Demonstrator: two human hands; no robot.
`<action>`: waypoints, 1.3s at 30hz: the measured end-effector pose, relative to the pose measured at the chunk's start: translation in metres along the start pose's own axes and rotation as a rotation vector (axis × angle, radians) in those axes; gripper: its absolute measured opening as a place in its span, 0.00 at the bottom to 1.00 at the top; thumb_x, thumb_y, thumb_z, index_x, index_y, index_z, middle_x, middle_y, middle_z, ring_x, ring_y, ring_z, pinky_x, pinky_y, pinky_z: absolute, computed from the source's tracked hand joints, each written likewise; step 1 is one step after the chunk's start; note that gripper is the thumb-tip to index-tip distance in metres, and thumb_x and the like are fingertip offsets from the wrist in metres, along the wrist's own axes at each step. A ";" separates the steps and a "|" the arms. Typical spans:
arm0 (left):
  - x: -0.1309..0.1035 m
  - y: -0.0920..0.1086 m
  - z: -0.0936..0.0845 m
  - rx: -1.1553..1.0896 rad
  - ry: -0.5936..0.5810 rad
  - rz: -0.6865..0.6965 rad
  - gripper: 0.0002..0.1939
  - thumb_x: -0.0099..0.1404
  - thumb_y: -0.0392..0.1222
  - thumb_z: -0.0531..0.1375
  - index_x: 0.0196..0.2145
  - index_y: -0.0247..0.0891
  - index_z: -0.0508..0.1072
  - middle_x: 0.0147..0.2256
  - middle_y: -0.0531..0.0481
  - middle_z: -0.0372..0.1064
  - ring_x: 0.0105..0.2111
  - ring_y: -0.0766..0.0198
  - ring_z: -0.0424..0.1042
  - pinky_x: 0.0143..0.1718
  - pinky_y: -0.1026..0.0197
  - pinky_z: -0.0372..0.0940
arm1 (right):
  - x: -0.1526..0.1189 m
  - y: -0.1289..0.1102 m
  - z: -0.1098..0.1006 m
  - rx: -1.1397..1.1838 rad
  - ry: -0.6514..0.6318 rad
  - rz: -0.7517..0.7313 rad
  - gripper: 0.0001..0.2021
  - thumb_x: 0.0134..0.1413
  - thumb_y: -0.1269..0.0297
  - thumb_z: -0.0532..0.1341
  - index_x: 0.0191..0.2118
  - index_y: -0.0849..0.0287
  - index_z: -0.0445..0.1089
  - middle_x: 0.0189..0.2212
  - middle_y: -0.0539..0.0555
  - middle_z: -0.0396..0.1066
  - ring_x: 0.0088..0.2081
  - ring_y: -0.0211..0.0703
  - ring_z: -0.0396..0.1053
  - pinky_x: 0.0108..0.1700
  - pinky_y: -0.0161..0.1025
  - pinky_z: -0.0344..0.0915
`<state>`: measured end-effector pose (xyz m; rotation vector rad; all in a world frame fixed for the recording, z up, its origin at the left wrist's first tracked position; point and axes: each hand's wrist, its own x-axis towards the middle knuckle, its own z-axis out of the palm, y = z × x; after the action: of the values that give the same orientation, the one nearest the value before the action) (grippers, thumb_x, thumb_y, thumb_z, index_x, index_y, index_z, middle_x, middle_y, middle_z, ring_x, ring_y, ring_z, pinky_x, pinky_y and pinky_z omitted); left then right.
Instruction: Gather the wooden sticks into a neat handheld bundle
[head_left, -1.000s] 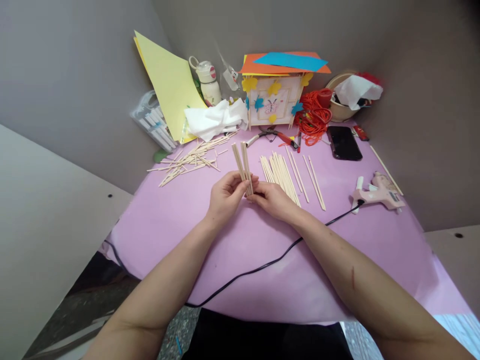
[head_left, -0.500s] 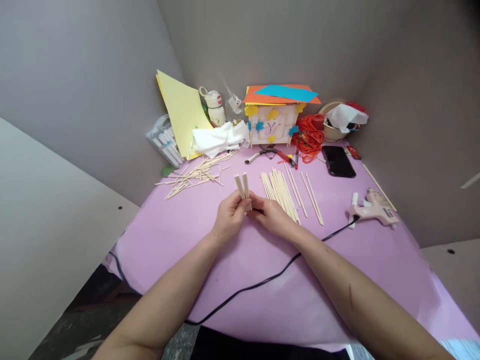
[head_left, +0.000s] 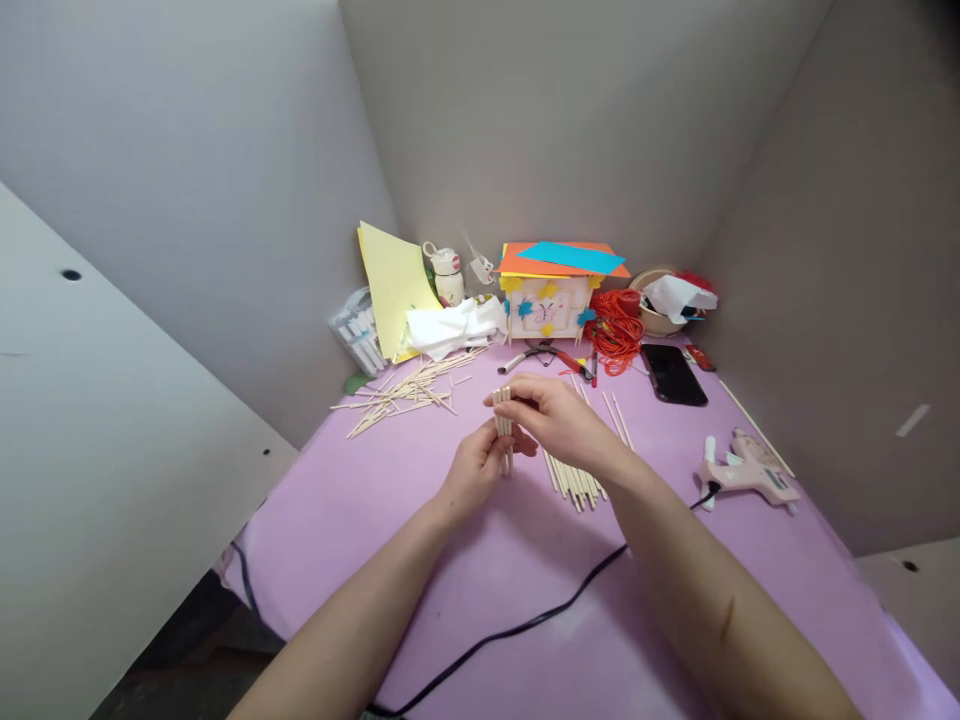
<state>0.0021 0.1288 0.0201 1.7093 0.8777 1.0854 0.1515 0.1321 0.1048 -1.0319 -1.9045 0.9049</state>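
A small bundle of pale wooden sticks (head_left: 503,424) stands nearly upright between my hands above the table. My left hand (head_left: 478,462) is closed around its lower part. At the top, my right hand (head_left: 551,412) pinches the stick ends between thumb and fingers. To the right lies a row of similar sticks (head_left: 576,482), partly hidden beneath my right hand and forearm. A couple of separate sticks (head_left: 618,418) lie just beyond them. Farther left is a loose, crisscrossed pile of sticks (head_left: 409,392).
At the back stands a decorated stick box (head_left: 545,310) topped with coloured paper, beside red cord (head_left: 616,335) and pliers (head_left: 547,356). A phone (head_left: 673,375) and a glue gun (head_left: 750,474) lie on the right. The black cable (head_left: 517,625) crosses the purple tablecloth (head_left: 337,560) in front.
My right hand has moved up from beside the lower part of the bundle to its top ends. The sticks sit closer together and more upright. The camera view has tilted upward.
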 end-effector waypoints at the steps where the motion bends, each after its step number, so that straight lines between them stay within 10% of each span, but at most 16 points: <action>1: 0.000 0.000 0.000 0.002 -0.015 -0.007 0.12 0.71 0.45 0.50 0.39 0.36 0.69 0.35 0.46 0.76 0.32 0.63 0.74 0.35 0.61 0.68 | 0.000 0.003 0.002 0.031 0.005 0.005 0.13 0.60 0.63 0.56 0.24 0.60 0.66 0.31 0.51 0.66 0.27 0.33 0.63 0.28 0.33 0.59; 25: 0.001 -0.023 0.008 -0.102 0.027 -0.024 0.16 0.69 0.52 0.53 0.40 0.35 0.69 0.44 0.41 0.74 0.45 0.57 0.72 0.46 0.55 0.66 | 0.010 0.026 0.001 0.049 0.068 -0.090 0.11 0.58 0.61 0.58 0.28 0.60 0.71 0.29 0.51 0.67 0.31 0.37 0.65 0.34 0.36 0.61; 31: 0.001 -0.023 0.016 -0.149 0.048 -0.003 0.18 0.69 0.56 0.50 0.33 0.37 0.63 0.27 0.51 0.65 0.25 0.67 0.63 0.30 0.61 0.61 | 0.009 0.023 0.001 0.045 0.071 -0.112 0.11 0.59 0.62 0.57 0.28 0.59 0.71 0.29 0.51 0.66 0.32 0.37 0.65 0.35 0.35 0.61; 39: 0.002 -0.023 0.014 -0.096 0.062 -0.013 0.19 0.69 0.57 0.50 0.34 0.37 0.65 0.29 0.50 0.67 0.29 0.65 0.66 0.34 0.60 0.63 | 0.011 0.029 0.002 0.035 0.088 -0.114 0.11 0.59 0.61 0.57 0.30 0.59 0.72 0.29 0.51 0.67 0.32 0.38 0.65 0.35 0.36 0.61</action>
<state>0.0132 0.1341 -0.0040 1.5967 0.8602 1.1589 0.1553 0.1537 0.0827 -0.9177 -1.8482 0.8112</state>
